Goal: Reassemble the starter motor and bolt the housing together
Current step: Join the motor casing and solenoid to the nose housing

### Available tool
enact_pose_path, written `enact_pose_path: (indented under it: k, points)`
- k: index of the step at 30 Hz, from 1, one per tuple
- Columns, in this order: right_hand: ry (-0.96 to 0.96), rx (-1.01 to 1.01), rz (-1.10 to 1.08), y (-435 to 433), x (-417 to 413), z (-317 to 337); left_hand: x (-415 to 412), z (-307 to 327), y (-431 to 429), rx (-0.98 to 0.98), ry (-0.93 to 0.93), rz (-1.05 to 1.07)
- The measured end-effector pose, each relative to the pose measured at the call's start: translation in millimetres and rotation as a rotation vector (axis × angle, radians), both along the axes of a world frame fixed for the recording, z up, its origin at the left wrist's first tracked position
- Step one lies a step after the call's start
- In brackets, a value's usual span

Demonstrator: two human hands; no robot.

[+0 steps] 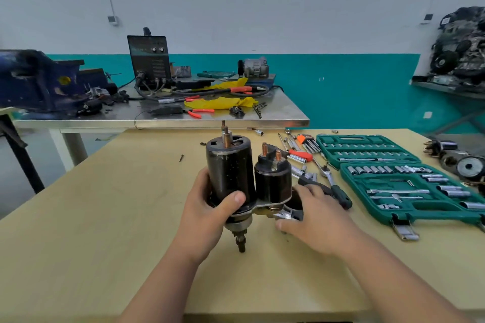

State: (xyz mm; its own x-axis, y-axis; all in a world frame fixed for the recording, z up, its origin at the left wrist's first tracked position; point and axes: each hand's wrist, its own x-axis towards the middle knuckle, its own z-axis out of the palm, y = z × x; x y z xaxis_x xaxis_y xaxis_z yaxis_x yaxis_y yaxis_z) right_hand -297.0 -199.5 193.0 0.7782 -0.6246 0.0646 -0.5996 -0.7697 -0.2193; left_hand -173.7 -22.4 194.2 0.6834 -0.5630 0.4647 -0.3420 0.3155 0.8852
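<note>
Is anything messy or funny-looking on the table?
Yes. Loose sockets lie scattered beside the open green socket case, not in its slots, and one small screw sits alone left of the starter motor.

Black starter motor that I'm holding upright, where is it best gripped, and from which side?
Wrap the larger black cylinder low down, from the left, as the left hand does: the smaller black solenoid cylinder blocks the right, and shafts protrude at both ends.
</note>
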Motion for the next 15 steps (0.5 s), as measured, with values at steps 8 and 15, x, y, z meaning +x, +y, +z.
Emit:
enact_pose_path:
  k: [8, 15]
  points:
    - [-0.61, 0.569, 0.104, 78, -46, 19, 7, 3, 10, 0.003, 0.021, 0.013]
    - [-0.424, 0.43, 0.142, 117, -39, -13, -7, 3, 7, -0.085, 0.023, 0.128]
